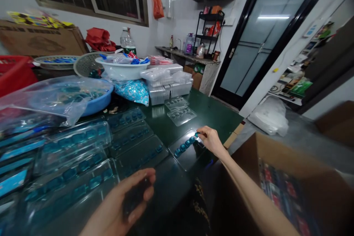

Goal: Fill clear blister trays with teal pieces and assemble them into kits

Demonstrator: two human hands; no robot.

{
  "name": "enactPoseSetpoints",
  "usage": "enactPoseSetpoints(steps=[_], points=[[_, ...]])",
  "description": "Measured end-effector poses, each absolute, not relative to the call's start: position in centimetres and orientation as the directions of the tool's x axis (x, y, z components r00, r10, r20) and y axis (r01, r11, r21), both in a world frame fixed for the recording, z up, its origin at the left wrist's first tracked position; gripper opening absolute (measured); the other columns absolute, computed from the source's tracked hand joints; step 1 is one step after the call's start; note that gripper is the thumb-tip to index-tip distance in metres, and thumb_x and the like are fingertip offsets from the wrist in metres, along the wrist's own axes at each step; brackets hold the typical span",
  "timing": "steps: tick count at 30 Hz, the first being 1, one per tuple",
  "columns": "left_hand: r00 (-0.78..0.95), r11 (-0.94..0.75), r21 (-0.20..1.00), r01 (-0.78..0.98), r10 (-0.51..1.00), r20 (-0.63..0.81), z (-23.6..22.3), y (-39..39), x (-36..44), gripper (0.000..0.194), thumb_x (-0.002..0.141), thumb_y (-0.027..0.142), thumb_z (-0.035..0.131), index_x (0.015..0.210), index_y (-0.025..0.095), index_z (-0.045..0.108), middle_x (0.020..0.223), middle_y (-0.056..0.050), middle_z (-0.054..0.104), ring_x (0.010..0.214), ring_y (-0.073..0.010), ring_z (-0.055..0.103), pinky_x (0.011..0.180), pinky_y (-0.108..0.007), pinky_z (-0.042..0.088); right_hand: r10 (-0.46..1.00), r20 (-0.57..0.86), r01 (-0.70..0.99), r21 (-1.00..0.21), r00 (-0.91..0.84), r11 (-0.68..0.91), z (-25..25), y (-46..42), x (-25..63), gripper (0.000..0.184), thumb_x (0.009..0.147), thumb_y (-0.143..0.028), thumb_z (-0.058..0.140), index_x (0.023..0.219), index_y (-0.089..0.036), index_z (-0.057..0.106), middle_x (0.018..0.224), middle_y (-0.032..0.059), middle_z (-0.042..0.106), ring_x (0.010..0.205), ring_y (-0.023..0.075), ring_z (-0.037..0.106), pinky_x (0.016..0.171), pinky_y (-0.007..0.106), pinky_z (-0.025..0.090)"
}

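Several blister trays on the green table are filled with blue pieces; two clear trays show none. Right hand narrowly pinches a blue piece at the end tray; left hand curls around a dark object.

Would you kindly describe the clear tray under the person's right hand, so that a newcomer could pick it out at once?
On the green workbench, look along the clear plastic trays of blue pieces. The tray lies farthest right, its blue row touched by the right hand, unlike the two empty trays behind it.
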State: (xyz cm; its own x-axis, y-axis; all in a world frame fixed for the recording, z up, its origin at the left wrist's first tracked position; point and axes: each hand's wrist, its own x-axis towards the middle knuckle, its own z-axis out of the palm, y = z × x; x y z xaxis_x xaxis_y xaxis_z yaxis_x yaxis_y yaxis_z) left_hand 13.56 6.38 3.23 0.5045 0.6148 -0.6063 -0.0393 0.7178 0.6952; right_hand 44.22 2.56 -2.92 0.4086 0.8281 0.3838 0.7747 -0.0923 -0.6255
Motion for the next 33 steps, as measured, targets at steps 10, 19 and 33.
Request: enactPoseSetpoints(steps=[10,19,33], points=[[0.444,0.745,0.667,-0.028,0.607,-0.659,3.5,7.0,13.9,0.022,0.067,0.025,0.065,0.085,0.012,0.065,0.086,-0.009,0.058,0.054,-0.0093,0.05,0.028,-0.014,0.028,0.932,0.289,0.912,-0.402,0.217,-0.088,-3.3,3.1,44.1,0.023,0.074,-0.002,0.045,0.075,-0.016,0.063,0.08,0.0057,0.058,0.076,0.0148,0.055,0.068,0.023,0.04],[0.552,0.745,0.664,-0.068,0.582,-0.596,3.2,6.8,14.5,0.02,0.072,0.024,0.06,0.085,0.01,0.063,0.08,-0.007,0.055,0.052,-0.0084,0.046,0.029,-0.014,0.026,0.98,0.173,0.96,-0.277,0.099,-0.048,-2.4,3.6,44.6,0.014,0.085,-0.021,0.048,0.077,-0.012,0.057,0.079,0.0024,0.056,0.067,0.0107,0.052,0.062,0.025,0.043],[0.61,0.766,0.592,-0.25,0.599,-0.518,3.2,6.9,14.4,0.016,0.076,0.015,0.052,0.084,0.004,0.06,0.079,-0.011,0.053,0.059,-0.0111,0.05,0.031,-0.014,0.029,0.992,0.122,0.978,-0.207,0.013,0.012,-2.0,4.0,45.2,0.024,0.081,-0.014,0.047,0.06,-0.014,0.057,0.066,0.0031,0.053,0.063,0.0111,0.051,0.061,0.021,0.035]])
